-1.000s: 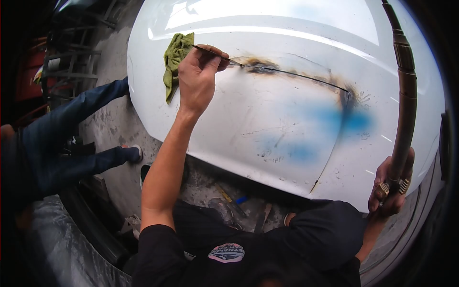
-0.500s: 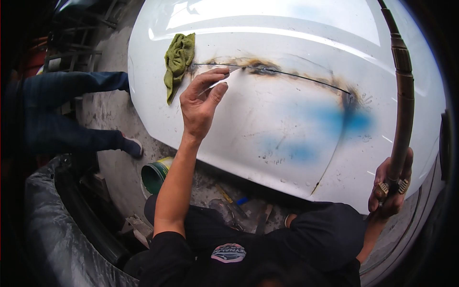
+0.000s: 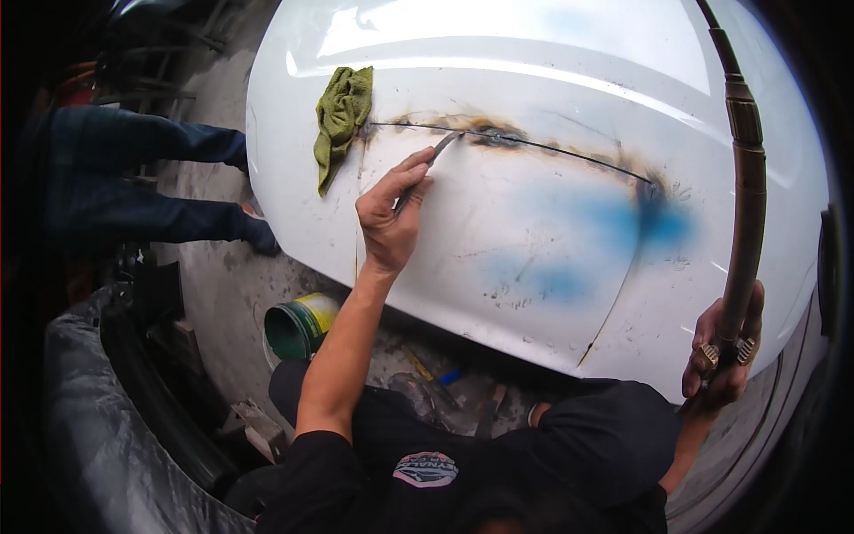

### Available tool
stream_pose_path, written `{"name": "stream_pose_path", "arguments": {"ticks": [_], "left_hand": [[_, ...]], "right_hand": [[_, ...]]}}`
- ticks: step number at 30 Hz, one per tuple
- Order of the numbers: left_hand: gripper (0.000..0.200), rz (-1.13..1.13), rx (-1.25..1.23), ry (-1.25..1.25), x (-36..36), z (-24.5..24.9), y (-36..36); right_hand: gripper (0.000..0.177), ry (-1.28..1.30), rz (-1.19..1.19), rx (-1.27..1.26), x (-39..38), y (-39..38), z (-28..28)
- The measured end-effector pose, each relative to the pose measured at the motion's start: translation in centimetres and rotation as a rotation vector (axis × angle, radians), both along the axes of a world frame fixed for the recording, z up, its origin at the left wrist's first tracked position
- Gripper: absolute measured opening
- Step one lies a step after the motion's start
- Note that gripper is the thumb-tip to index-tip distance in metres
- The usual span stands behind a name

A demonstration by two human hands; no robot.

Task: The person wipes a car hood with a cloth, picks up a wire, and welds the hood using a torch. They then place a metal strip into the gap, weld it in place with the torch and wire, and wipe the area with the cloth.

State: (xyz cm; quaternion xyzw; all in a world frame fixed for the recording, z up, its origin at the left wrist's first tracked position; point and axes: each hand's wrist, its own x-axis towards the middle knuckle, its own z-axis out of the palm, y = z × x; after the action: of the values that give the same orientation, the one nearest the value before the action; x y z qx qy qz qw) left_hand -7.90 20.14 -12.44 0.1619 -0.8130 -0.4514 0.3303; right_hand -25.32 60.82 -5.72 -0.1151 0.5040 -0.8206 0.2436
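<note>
My left hand (image 3: 389, 222) is closed around a slim grey metal tool (image 3: 431, 162), whose exact kind I cannot make out. The tool's dark tip lies at the cut seam (image 3: 569, 147) in a white car hood (image 3: 445, 258), by a scorched brown and black patch. Burn marks run along the seam; blue stains spread below its right end. At the right, my right hand (image 3: 729, 378) grips a gas torch (image 3: 745, 196) by its valve end, with brass knobs showing. The torch's long body points away from me, and its far end leaves the view.
A crumpled green cloth (image 3: 342, 125) lies on the hood at the seam's left end. A green bucket (image 3: 294, 327) stands on the floor near the hood's edge. Another person's legs (image 3: 169, 178) are at the left. Plastic sheeting (image 3: 89, 418) covers something lower left.
My left hand has turned and shifted slightly right and down, and its tool now shows broadside with the tip at the seam. The other person's legs have moved. My right hand keeps the torch.
</note>
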Motion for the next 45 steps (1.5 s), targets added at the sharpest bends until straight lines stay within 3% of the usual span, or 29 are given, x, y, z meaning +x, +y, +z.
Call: {"name": "stream_pose_path", "arguments": {"ticks": [4, 6, 13, 16, 19, 21, 27, 31, 34, 36, 38, 40, 44, 45], "left_hand": [[0.02, 0.005, -0.061, -0.05, -0.7, 2.1, -0.7], [0.02, 0.01, -0.059, -0.055, -0.5, 1.8, -0.6], [0.024, 0.013, -0.219, -0.104, 0.6, 0.9, -0.1], [0.028, -0.051, -0.506, -0.217, 1.4, -0.5, 0.8], [0.028, -0.023, -0.438, -0.152, 1.4, -0.9, 0.5], [0.029, -0.066, -0.59, -0.177, 1.1, 0.1, -0.2], [0.032, -0.127, -0.603, -0.457, 2.4, 1.2, 1.3], [0.035, -0.093, -0.645, -0.514, 2.1, 2.2, 2.3], [0.035, -0.013, -0.654, -0.509, 1.5, 2.5, 3.1], [0.033, 0.096, -0.508, -0.589, 1.4, 2.5, 3.8], [0.027, 0.143, -0.445, -0.466, 1.8, 1.5, 4.0], [0.022, 0.242, -0.12, -0.397, 2.2, 1.3, 4.3], [0.018, 0.327, -0.142, -0.347, 3.4, 0.5, 5.3], [0.018, 0.33, -0.27, -0.344, 3.5, 0.5, 5.6]], "right_hand": [[0.101, 0.001, -0.044, 0.078, 0.0, -0.1, 0.7], [0.103, 0.015, 0.049, -0.016, -0.4, 0.1, 0.2], [0.106, 0.028, -0.011, 0.008, -0.3, 0.1, 0.2], [0.108, 0.029, 0.042, -0.013, -0.5, 0.4, 0.0], [0.108, 0.013, 0.055, 0.003, -0.3, 0.5, 0.3], [0.107, 0.04, 0.005, 0.009, -0.1, 0.0, 0.4], [0.1, 0.006, 0.055, 0.01, 0.2, -0.1, 0.9], [0.1, -0.032, 0.039, -0.001, 0.3, 0.4, 0.1], [0.102, -0.054, 0.229, -0.132, -0.5, 0.4, -0.9], [0.102, -0.028, 0.275, -0.095, -0.9, 0.8, -1.4], [0.099, -0.187, 0.324, -0.182, -0.7, -1.1, -1.4], [0.097, -0.415, 0.421, -0.187, -0.1, -2.8, -1.3], [0.097, -0.579, 0.613, -0.14, 1.5, -4.8, -4.1], [0.095, -0.657, 0.612, -0.148, 2.1, -5.2, -4.6]]}}
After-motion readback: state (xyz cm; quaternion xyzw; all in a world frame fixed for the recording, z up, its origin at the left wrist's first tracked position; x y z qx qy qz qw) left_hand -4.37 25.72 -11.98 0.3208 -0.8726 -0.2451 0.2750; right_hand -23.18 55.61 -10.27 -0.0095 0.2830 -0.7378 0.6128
